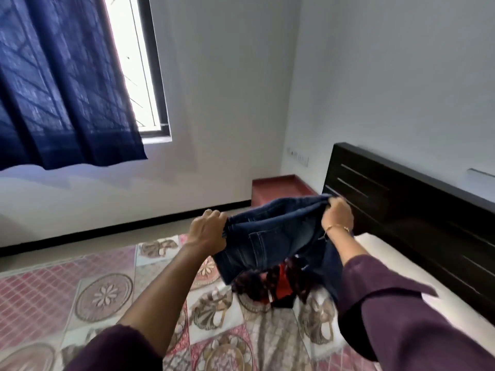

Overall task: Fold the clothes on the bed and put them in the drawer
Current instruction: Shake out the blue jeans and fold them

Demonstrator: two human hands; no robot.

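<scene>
A pair of dark blue jeans (276,234) hangs in the air above the bed (107,290), held up by the waistband. My left hand (207,231) grips the waistband's left end. My right hand (338,215), with a thin bangle at the wrist, grips the right end. The legs of the jeans drop toward me and hide part of what lies under them. Beneath the jeans lies a heap of dark and red clothes (276,285) on the patterned bedspread.
The bed's dark wooden headboard (401,210) runs along the right. A low red bedside unit (278,187) stands in the corner past it. A window with a blue curtain (61,84) is at the upper left. A strip of floor lies beyond the bed.
</scene>
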